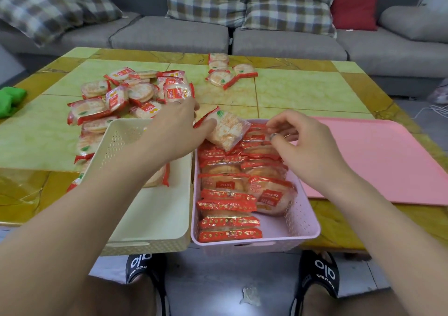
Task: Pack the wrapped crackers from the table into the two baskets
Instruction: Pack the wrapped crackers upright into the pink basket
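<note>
Over the pink basket's [303,221] far end, left hand [177,126] pinches a cracker pack [226,130], long axis tilted toward the near right. Right hand [298,141], fingers curled, pinches a packed wrapper's edge just beside it. Cream basket [155,218] nearly empty; loose pile [126,95] far left on the table [303,90].

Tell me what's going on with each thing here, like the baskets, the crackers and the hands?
pink basket: nearly full of standing packets
cream basket: mostly bare, a few packets at its far end
cracker packet: gripped by left hand, tilted over the pink basket
right hand: pinching a packed wrapper
big pile: loose on table
small pile: loose on table
</note>
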